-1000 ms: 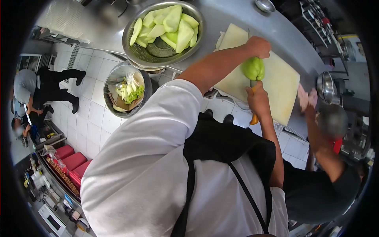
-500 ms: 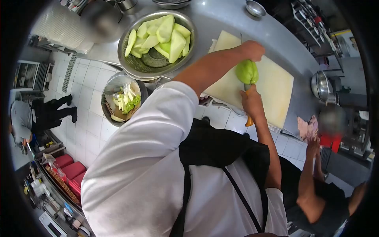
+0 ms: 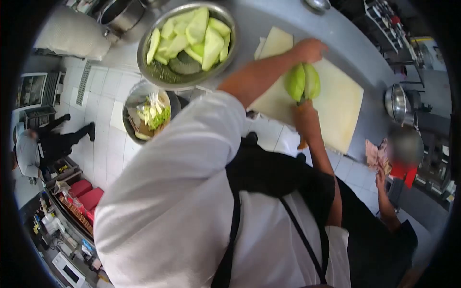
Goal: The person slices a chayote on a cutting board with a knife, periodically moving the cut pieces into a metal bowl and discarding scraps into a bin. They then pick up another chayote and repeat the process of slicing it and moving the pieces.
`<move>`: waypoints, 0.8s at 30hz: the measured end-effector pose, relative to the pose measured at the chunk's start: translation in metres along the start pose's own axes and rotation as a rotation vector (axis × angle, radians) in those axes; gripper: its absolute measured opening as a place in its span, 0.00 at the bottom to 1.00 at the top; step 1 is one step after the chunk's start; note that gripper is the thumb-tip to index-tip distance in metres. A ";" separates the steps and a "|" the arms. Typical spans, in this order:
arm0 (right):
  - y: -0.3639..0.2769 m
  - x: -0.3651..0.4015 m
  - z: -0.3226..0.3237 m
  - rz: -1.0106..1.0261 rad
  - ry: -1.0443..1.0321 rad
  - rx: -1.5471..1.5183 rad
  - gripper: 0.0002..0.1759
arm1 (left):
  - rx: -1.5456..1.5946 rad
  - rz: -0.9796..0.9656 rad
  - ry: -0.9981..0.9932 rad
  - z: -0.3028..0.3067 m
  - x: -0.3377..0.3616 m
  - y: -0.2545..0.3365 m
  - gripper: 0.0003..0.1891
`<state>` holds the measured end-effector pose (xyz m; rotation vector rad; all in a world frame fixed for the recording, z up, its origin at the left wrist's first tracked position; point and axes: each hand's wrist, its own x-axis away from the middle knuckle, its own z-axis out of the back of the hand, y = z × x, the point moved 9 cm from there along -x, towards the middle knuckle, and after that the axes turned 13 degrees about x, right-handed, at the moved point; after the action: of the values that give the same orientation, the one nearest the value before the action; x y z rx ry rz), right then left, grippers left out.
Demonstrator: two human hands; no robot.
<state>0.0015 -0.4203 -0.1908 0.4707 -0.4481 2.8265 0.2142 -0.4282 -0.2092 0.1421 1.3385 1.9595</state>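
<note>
A green, lobed vegetable like a chayote point(image 3: 310, 82) stands on the white cutting board point(image 3: 343, 103), with a deep split down its middle. My right hand point(image 3: 306, 118) is closed around the orange handle of a knife point(image 3: 302, 143) at the vegetable's near side; the blade is mostly hidden. My left hand point(image 3: 311, 50) is at the vegetable's far end, its fingers largely hidden and blurred. To the left, a metal colander point(image 3: 144, 67) holds several large pale green slices point(image 3: 197, 26).
Below the colander, a bin point(image 3: 128, 126) contains peelings and scraps. Metal bowls point(image 3: 396, 102) stand at the right of the steel counter point(image 3: 264, 17). A co-worker point(image 3: 389, 211) holds a pink cloth-like thing point(image 3: 377, 154) nearby. Another person point(image 3: 31, 149) is at far left.
The vegetable's two lobes have spread apart, widening the split. My left hand has shifted slightly up and away from it. My right hand stays on the knife; the whole view has shifted slightly.
</note>
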 end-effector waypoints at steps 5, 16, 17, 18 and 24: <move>0.009 0.011 -0.005 0.058 0.055 -0.007 0.23 | -0.039 -0.042 0.267 0.034 -0.011 0.005 0.18; 0.033 0.009 -0.013 -0.058 -0.164 -0.362 0.20 | -0.052 0.434 0.416 0.060 0.158 0.067 0.41; 0.034 0.011 -0.014 -0.055 -0.158 -0.378 0.20 | -0.014 0.466 0.372 0.059 0.168 0.067 0.43; 0.035 0.012 -0.014 -0.048 -0.154 -0.388 0.20 | 0.027 0.501 0.334 0.058 0.177 0.066 0.46; 0.041 0.013 -0.018 -0.040 -0.095 -0.508 0.18 | 0.066 0.628 0.339 0.068 0.205 0.061 0.56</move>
<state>-0.0267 -0.4499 -0.2134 0.4942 -1.1194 2.5214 0.0686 -0.2586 -0.1900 0.3017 1.7272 2.5445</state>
